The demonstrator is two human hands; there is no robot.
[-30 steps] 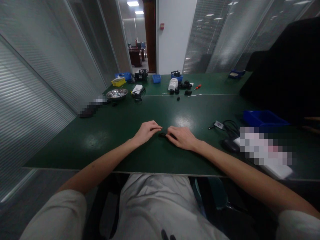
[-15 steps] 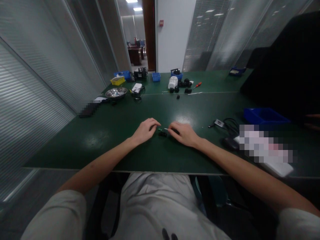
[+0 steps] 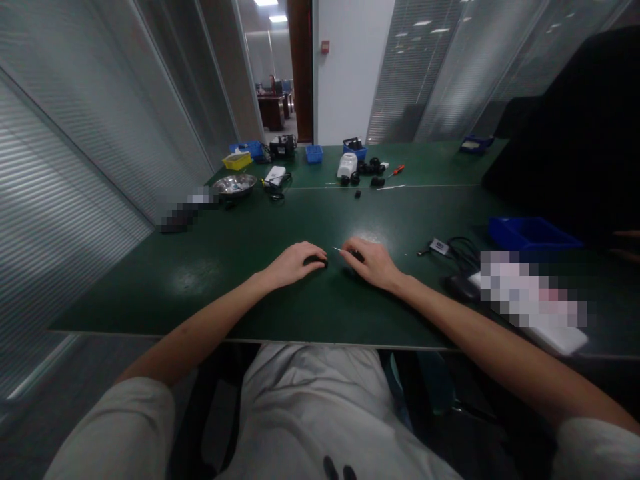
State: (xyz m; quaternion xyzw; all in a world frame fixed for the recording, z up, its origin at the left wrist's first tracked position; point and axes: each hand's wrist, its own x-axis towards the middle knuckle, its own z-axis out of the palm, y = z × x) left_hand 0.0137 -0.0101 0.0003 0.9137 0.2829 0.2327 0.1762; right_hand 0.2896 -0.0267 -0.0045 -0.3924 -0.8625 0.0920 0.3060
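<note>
The black piece (image 3: 325,264) moved between the fingers (image 3: 314,267) of the left hand (image 3: 294,263).

On the green tabletop (image 3: 165,293), a metal bowl (image 3: 220,189) sits near a yellow tray (image 3: 237,165), a red-handled screwdriver (image 3: 398,171) lies farther right, and a dark-blue tray (image 3: 530,235) stands rightmost.

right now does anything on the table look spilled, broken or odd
Nothing stands out: the metal bowl sits upright, nothing looks spilled. The black piece at the left hand is too small to judge.
</note>
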